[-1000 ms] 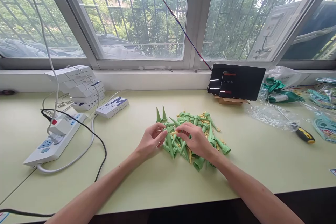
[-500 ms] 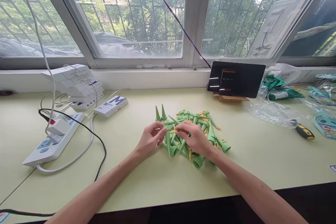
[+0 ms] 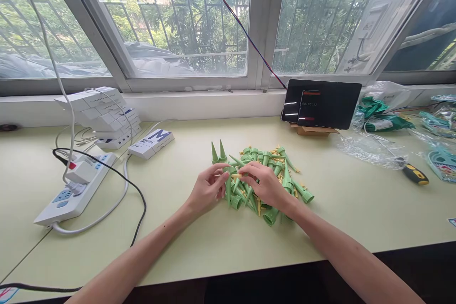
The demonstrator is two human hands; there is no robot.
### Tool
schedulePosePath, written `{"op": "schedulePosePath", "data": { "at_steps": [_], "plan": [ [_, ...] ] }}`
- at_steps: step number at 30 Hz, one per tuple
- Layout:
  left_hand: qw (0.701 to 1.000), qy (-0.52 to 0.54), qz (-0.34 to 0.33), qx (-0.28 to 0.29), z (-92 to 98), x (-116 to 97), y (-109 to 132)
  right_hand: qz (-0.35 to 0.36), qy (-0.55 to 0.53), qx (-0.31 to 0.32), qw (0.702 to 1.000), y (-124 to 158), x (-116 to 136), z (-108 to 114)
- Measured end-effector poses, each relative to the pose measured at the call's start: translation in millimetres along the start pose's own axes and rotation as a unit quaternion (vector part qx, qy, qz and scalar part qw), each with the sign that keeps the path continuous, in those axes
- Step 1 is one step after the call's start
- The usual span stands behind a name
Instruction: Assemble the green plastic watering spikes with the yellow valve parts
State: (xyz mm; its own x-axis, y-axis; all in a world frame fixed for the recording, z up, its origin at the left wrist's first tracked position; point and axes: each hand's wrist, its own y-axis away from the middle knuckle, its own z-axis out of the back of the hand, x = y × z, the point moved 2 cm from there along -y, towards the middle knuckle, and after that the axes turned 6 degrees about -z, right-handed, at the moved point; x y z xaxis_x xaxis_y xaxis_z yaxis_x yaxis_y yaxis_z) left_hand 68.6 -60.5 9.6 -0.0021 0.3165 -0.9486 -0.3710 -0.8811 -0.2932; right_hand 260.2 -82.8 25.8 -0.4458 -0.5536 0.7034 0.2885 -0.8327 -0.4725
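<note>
My left hand (image 3: 207,186) is closed around a green plastic plant watering spike (image 3: 228,190), its tapered tip pointing down. In my right hand (image 3: 263,183) a small yellow plastic piece (image 3: 235,176) is pinched, its end at the side of the spike's collar. Whether the piece is seated in the spike cannot be made out. Beneath and to the right of my hands lies a heap of green spikes (image 3: 270,216) mixed with yellow pieces. Two more green spikes (image 3: 218,153) stand upright with tips up, just beyond my left hand.
On the left lie a white power strip (image 3: 62,204), a stack of white boxes (image 3: 112,121) and a single white box (image 3: 151,144). At the back right a dark tablet (image 3: 335,104) leans on a cardboard stand. A screwdriver (image 3: 415,174) and plastic bags (image 3: 377,149) lie to the right.
My left fingers have shifted slightly on the spike, covering more of its top. The yellow piece stays beside the collar in my right fingers. The view has moved slightly.
</note>
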Motion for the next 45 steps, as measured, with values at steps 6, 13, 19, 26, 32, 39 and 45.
{"op": "schedulePosePath", "data": {
  "at_steps": [6, 13, 19, 26, 32, 39, 45],
  "plan": [
    [0.999, -0.033, -0.007, 0.022, 0.9, -1.1, 2.0, -0.003, 0.008, -0.009, 1.0, -0.9, 1.2, 1.7],
    [0.999, -0.043, -0.017, 0.02, 1.3, -0.4, 1.8, -0.004, 0.009, -0.009, 1.0, -0.6, -0.1, 1.1],
    [0.999, -0.039, -0.022, 0.023, 2.9, 0.8, 1.9, -0.005, 0.011, -0.007, 1.0, -0.3, -0.5, 1.1],
    [0.999, -0.03, -0.028, 0.028, 2.9, 1.4, 1.8, -0.003, 0.019, -0.004, 1.0, 0.1, -1.1, 1.1],
    [0.999, -0.028, -0.027, 0.03, 1.7, -0.8, 1.9, 0.0, 0.023, 0.002, 1.0, -0.3, -1.1, 1.6],
    [0.999, -0.021, -0.023, 0.03, -0.3, -5.8, 2.4, 0.001, 0.023, 0.007, 1.0, 0.2, -2.4, 0.7],
    [0.999, -0.009, -0.008, 0.033, 1.2, -4.9, 1.5, 0.004, 0.01, 0.002, 1.0, 0.7, -2.4, 0.0]
  ]
}}
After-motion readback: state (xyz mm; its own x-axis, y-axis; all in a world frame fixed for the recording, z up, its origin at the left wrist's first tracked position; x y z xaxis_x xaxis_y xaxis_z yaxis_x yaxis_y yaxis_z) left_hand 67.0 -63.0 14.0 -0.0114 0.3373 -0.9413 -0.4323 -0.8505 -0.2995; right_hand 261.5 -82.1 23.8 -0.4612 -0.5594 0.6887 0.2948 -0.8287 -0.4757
